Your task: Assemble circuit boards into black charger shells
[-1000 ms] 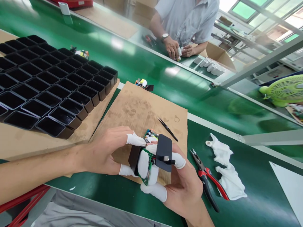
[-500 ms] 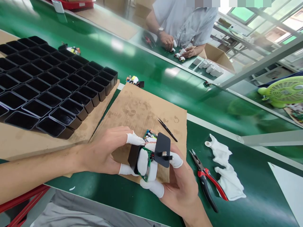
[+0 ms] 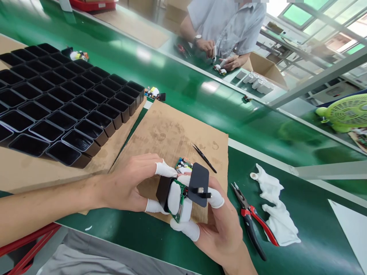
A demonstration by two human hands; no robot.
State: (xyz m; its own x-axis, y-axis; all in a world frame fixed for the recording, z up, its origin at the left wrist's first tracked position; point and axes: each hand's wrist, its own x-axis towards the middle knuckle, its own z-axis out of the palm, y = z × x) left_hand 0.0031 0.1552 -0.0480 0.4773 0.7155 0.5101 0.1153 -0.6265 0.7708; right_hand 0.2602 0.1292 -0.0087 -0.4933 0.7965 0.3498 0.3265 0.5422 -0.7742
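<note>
My left hand, with white finger cots on thumb and finger, is closed around a black plastic case. A green circuit board with white padded lumps sits at the case's open end; how deep it goes is hidden. Joined to the board, a flat black plug cover with metal prongs stands tilted. My right hand, also in finger cots, grips the board between thumb and fingers. Another circuit board lies just behind, partly covered. Black tweezers rest on the cardboard sheet.
Rows of black cases stand at left on cardboard. Red-handled pliers and crumpled white cloths lie at right. Circuit boards ride the green belt. Across it, a co-worker's hands handle small parts. A green fan stands at right.
The circuit boards on the green belt have moved left. My view has shifted slightly, while both hands keep their hold on case and board. The co-worker's hands have moved a little.
</note>
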